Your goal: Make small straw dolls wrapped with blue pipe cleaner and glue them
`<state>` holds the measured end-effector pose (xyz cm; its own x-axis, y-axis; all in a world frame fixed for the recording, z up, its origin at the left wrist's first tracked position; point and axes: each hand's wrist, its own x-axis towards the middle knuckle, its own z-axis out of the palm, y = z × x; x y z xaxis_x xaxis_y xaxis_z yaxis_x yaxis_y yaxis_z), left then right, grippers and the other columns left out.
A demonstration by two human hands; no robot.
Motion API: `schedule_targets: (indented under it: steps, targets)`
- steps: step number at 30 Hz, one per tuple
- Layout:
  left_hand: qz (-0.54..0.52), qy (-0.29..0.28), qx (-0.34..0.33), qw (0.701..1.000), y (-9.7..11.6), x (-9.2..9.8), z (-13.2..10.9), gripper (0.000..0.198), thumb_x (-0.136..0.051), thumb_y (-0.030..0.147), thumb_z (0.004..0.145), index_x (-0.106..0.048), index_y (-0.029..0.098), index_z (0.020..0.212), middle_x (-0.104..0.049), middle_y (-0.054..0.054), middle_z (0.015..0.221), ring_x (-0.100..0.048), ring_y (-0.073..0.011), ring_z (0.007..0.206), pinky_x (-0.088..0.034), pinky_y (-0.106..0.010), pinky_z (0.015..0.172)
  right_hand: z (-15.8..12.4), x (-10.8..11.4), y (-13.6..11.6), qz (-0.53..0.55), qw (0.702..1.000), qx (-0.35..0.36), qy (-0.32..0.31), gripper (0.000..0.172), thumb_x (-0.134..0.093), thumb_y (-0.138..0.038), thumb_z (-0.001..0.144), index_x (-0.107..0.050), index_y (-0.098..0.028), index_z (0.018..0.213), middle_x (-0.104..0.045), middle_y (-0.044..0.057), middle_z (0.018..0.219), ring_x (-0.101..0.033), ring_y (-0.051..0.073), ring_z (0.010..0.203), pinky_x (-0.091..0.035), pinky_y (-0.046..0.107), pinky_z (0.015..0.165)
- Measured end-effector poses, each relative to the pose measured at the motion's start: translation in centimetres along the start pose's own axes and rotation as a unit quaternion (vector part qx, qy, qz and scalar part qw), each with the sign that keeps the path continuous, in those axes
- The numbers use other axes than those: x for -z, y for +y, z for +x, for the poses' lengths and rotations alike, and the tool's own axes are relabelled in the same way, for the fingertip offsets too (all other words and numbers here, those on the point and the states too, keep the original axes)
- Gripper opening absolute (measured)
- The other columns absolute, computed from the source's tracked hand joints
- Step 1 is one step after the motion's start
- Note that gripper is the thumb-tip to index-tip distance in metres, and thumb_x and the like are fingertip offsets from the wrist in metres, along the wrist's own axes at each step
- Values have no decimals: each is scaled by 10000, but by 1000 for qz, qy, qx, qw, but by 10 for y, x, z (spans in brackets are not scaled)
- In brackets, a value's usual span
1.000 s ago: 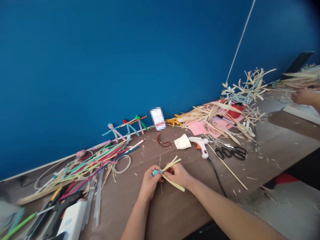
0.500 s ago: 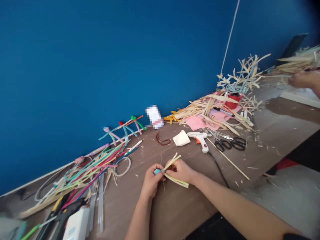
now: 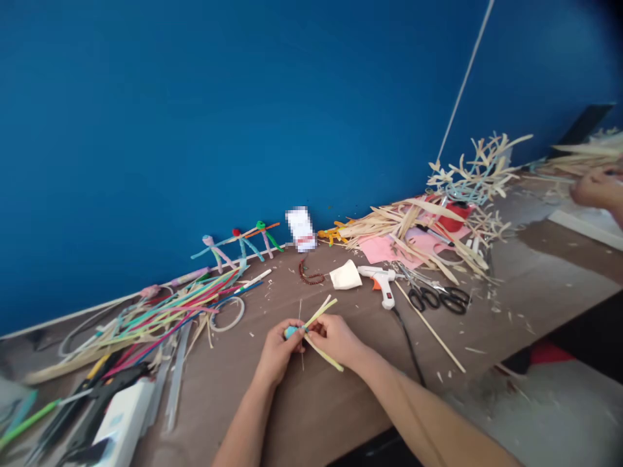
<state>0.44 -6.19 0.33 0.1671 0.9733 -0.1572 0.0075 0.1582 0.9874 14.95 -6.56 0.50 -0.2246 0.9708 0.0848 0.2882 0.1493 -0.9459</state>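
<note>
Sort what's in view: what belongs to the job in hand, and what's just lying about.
In the job, judging by the grip:
- blue piece, in the left hand
- yellow strips, at the right hand
- thin strand

Apparently just lying about:
- glue gun
- scissors
- beads
- stick

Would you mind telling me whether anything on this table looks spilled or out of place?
Small pale scraps lie strewn loose across the brown tabletop, some right of the glue gun, looking like uncollected litter.

Deep blue wall (image 3: 195,117) behind a brown table (image 3: 228,389), grey floor (image 3: 569,408), perhaps concrete, at lower right
</note>
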Motion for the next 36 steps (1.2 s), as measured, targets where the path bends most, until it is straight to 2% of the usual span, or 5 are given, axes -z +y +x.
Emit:
schedule_targets:
  steps: [8, 20, 26, 31, 36]
  targets:
    - [1, 42, -8, 999, 8, -6, -2, 197, -591, 313, 646, -542, 130, 703, -490, 46, 488, -463, -70, 417, -394, -178, 454, -5, 4, -8, -190, 982, 19, -7, 118, -486, -199, 747, -594, -180, 791, -629, 28, 730, -554, 138, 647, -377, 219, 585]
    - [96, 44, -79, 991, 12, -14, -4, 89, -529, 205, 631, -584, 142, 659, -481, 52, 432, -424, -80, 395, -307, -165, 407, -10, 20, -62, -520, 846, 84, -85, 144, -416, -169, 805, -550, -181, 855, -555, 60, 835, -547, 174, 736, -372, 260, 607]
    - [111, 9, -125, 986, 19, -6, -13, 116, -569, 251, 653, -610, 143, 643, -512, 38, 467, -401, -79, 438, -290, -168, 443, 14, 34, -73, -473, 857, 165, -125, 129, -482, -200, 765, -611, -193, 764, -594, 35, 809, -519, 163, 814, -357, 254, 705]
    - [51, -92, -95, 990, 25, 6, -16, 177, -603, 312, 652, -615, 143, 700, -552, 17, 531, -434, -82, 465, -319, -170, 466, 40, 48, -61, -324, 909, 57, -257, 147, -527, -255, 717, -654, -185, 692, -632, -2, 649, -541, 123, 598, -368, 211, 544]
    - [-62, -185, -48, 980, 20, 7, -18, 193, -628, 314, 641, -558, 146, 706, -620, -31, 653, -493, -86, 477, -387, -197, 492, 55, 58, -53, -147, 889, -22, -434, 205, -575, -319, 680, -664, -139, 721, -607, -18, 584, -527, 104, 545, -374, 191, 516]
